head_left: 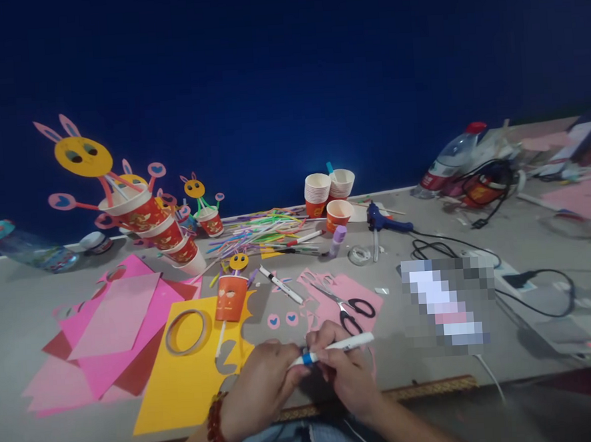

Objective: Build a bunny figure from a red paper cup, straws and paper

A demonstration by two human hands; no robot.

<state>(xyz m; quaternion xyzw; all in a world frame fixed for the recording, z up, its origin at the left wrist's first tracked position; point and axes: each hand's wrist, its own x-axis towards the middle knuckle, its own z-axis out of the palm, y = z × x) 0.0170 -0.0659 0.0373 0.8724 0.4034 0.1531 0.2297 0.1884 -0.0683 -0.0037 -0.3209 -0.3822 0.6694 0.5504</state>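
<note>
- Cup tower [169, 234], back left of the table [12, 332]: top-heavy, may topple if bumped.
- Scissors [341, 302]: a stray right hand [353, 381] could knock them.
- Marker [357, 341], near the front edge: grasped by right and left hand [260, 386]; loose fingers could drop it.

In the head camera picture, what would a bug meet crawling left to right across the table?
Clear container → tape roll → orange cup → loose white marker → black-handled scissors → red-capped bottle.
</note>
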